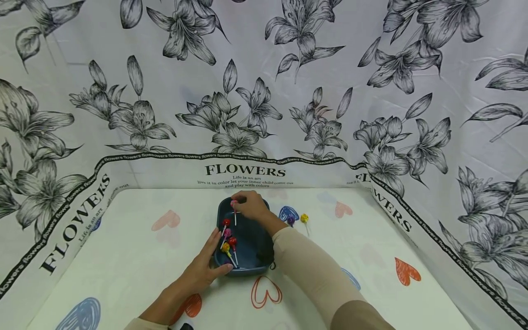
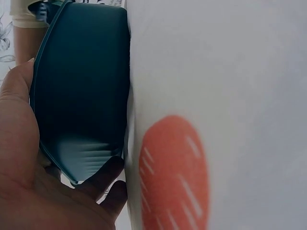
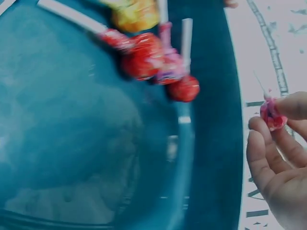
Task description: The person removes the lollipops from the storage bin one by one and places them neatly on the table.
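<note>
Pink lollipop (image 3: 273, 115) pinched in right hand (image 1: 250, 206), above far end of dark blue bin (image 1: 251, 236); left hand (image 1: 203, 266) spread against bin's left side; other lollipops (image 1: 233, 242) inside; purple lollipop (image 1: 290, 221), yellow lollipop (image 1: 304, 218) on table (image 1: 326, 250), right

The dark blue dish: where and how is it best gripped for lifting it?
Likely take the dish by its two long sides, just under the rim, coming from left and right together: its walls flare outward toward the top, which should stop slipping.
</note>
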Demonstrator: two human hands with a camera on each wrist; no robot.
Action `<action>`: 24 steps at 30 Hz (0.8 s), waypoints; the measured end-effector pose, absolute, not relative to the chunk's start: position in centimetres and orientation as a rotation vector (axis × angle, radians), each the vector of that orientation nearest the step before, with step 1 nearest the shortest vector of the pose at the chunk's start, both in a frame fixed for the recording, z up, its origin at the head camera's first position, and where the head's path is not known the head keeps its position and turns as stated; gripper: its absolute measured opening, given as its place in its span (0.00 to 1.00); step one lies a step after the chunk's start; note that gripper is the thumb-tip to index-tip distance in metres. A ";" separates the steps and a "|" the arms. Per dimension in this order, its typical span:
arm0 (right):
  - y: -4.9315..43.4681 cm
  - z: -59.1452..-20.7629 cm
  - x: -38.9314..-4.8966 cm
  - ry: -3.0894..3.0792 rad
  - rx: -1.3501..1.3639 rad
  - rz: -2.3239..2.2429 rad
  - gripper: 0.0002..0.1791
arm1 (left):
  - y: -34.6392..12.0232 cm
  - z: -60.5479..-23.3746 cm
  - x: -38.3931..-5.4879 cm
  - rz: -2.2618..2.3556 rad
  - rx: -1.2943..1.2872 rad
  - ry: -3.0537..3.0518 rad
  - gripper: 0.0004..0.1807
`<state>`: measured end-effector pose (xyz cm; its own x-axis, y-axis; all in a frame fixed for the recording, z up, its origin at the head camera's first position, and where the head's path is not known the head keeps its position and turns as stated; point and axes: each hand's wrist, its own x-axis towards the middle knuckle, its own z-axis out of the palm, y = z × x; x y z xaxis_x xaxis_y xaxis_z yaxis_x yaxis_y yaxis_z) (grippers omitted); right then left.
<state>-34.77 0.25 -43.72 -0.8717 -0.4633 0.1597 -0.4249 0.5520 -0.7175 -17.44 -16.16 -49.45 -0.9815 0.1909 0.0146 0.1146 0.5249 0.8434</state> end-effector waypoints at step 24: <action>4.8 -34.5 -28.9 2.337 -1.129 -1.861 0.16 | -16.1 -49.6 -17.5 1.474 0.280 2.677 0.53</action>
<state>-28.94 4.85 -34.53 -0.7490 -0.4867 0.4496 -0.5471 0.0714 -0.8340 -17.45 -16.08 -49.62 -0.9808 0.1937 0.0238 0.1237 0.5228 0.8434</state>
